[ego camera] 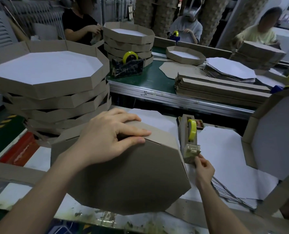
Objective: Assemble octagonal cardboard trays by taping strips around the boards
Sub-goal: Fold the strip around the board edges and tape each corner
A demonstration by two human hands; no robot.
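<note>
An octagonal cardboard tray (126, 179) lies upside down in front of me, brown bottom up. My left hand (110, 137) presses on its far upper edge, fingers laid over the seam where the side strip meets the board. To the right stands a tape dispenser (189, 141) with a yellow tape roll (192, 129). My right hand (203, 168) pinches the tape end at the dispenser's front.
A tall stack of finished trays (52, 92) stands at left. White octagonal boards (224, 157) lie under and right of the dispenser. Another tray (275, 142) leans at the right edge. Across the green conveyor (157, 76) sit strips, boards, a second dispenser (128, 65) and other people.
</note>
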